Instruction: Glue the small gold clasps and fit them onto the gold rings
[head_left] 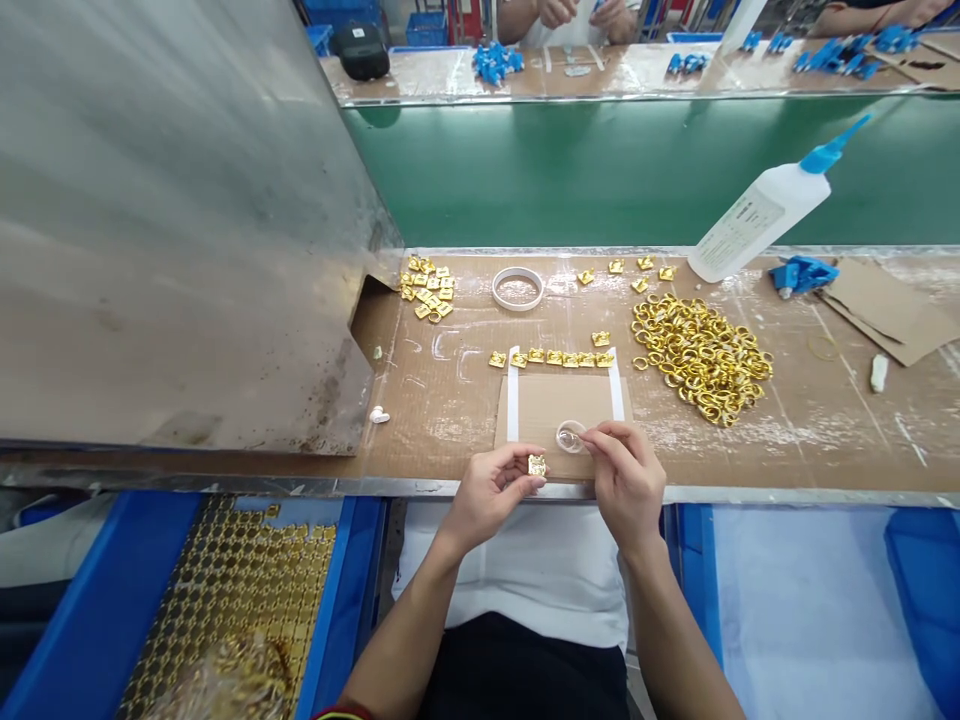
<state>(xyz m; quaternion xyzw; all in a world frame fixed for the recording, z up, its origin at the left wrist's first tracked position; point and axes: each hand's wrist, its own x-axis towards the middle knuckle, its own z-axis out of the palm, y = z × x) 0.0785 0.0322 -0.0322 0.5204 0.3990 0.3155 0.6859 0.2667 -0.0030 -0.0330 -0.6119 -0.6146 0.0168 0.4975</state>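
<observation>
My left hand (495, 490) pinches a small square gold-coloured piece (537, 465) between thumb and fingers at the bench's front edge. My right hand (628, 475) is closed in a pinch beside a small clear round dish (571, 436), its fingertips at the dish's right rim. Something thin seems to reach from those fingertips into the dish, too small to name. Under the dish lies a cardboard sheet (562, 398) with white strips along its sides. Just beyond, several gold-coloured square pieces (553, 357) stand in a row.
Gold-coloured rings (701, 355) lie heaped at right, near a white bottle (761, 220) with a blue nozzle. A white tape roll (517, 288) and more gold pieces (427, 287) lie farther left. A metal housing (187, 230) blocks the left. A green belt (600, 170) runs behind; co-workers' hands (585, 12) show beyond.
</observation>
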